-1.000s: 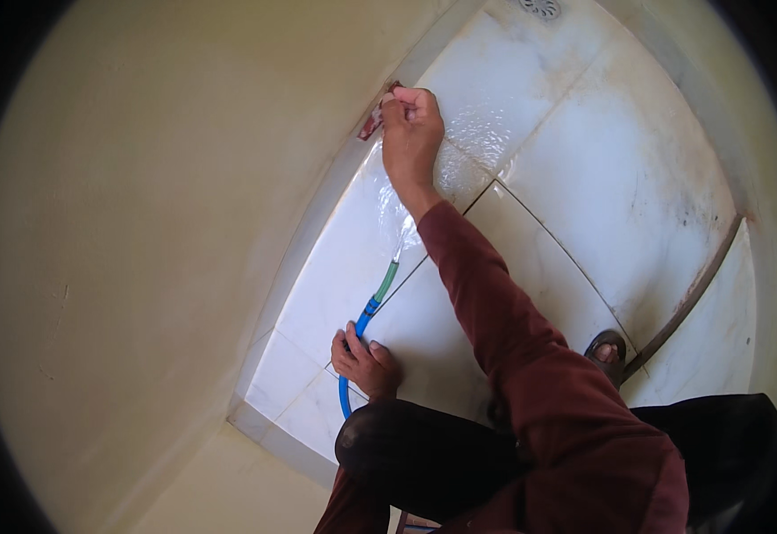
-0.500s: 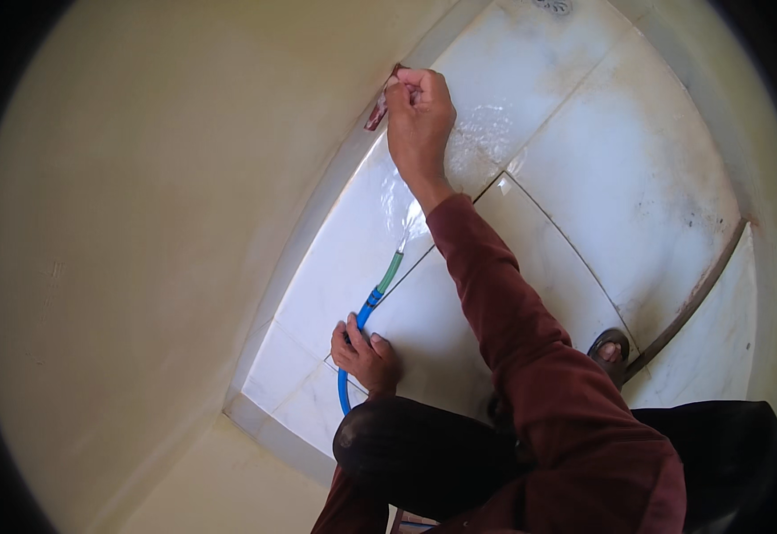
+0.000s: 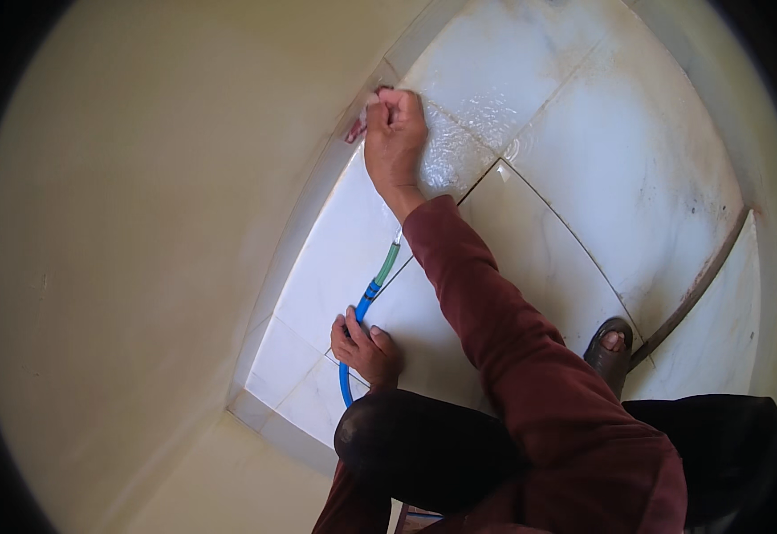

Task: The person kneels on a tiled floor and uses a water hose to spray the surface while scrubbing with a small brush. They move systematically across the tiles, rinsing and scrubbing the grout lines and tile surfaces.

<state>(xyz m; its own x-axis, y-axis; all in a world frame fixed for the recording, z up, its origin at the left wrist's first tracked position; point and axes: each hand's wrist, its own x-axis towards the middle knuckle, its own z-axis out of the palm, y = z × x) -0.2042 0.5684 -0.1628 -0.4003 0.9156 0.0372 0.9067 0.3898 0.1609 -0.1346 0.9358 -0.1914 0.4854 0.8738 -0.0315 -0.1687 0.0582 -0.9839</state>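
My left hand (image 3: 367,350) is closed around a blue hose (image 3: 364,305) lying low over the floor tiles. A green end piece (image 3: 387,264) is joined to the hose, and water comes out of its tip. Farther forward, my right hand (image 3: 395,138) is in a closed grip against the tiled skirting (image 3: 321,182). It presses a dark red, flat piece with whitish patches (image 3: 354,132) to the skirting; my fingers cover most of it, so its kind is unclear.
Wet white marble-look tiles (image 3: 549,258) cover the floor, with rippling water (image 3: 468,142) past my right hand. A beige wall (image 3: 157,196) rises at left. A dark raised strip (image 3: 695,289) crosses at right, near my sandalled foot (image 3: 611,345).
My right hand has slid along the skirting toward the near left with the red piece. The hose end has shifted slightly left, and the water has spread near the right hand.
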